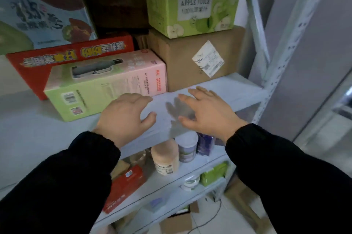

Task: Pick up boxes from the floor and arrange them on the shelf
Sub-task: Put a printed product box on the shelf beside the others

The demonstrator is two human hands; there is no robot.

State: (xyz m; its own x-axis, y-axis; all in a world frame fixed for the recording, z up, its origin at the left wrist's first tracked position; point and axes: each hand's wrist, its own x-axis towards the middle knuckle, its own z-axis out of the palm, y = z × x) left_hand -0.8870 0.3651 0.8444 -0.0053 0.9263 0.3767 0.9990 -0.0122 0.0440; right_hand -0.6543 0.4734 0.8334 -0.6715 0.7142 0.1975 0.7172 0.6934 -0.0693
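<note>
A pink and green box (106,83) lies on its side on the white shelf board (224,89), with a red box (72,56) leaning behind it. To their right a brown carton (198,58) carries a green apple juice box (192,3). A blue printed box (42,16) stands at the back left. My left hand (127,115) hovers just in front of the pink and green box with relaxed fingers, holding nothing. Beside it my right hand (207,114) is spread over the bare shelf, also empty.
The shelf's white upright (270,81) runs down the right side. Lower shelves hold bottles (165,157), a red packet (125,186) and a green pack (213,174). A cardboard box (177,222) and a cable lie on the tiled floor below.
</note>
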